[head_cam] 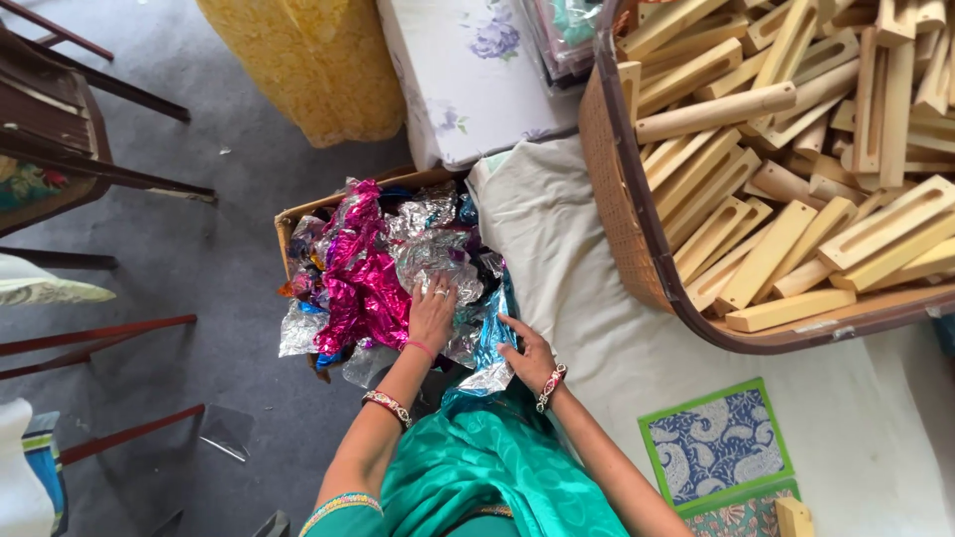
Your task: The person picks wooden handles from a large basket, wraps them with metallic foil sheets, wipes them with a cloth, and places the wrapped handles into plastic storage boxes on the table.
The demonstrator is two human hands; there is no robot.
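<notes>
The left hand [432, 310] lay palm down with spread fingers on the crumpled silver foil [434, 261] atop the heap in the cardboard box [298, 215], gripping nothing, while the right hand [528, 354], well apart from it, pinched the edge of a blue foil sheet [493, 338] at the box's right side. Inside the box, pink foil [363, 278] lay just left of the silver; right of the box spread a white cloth [587, 298], and beyond it stood a wicker basket [617, 189] full of wooden blocks [786, 169].
</notes>
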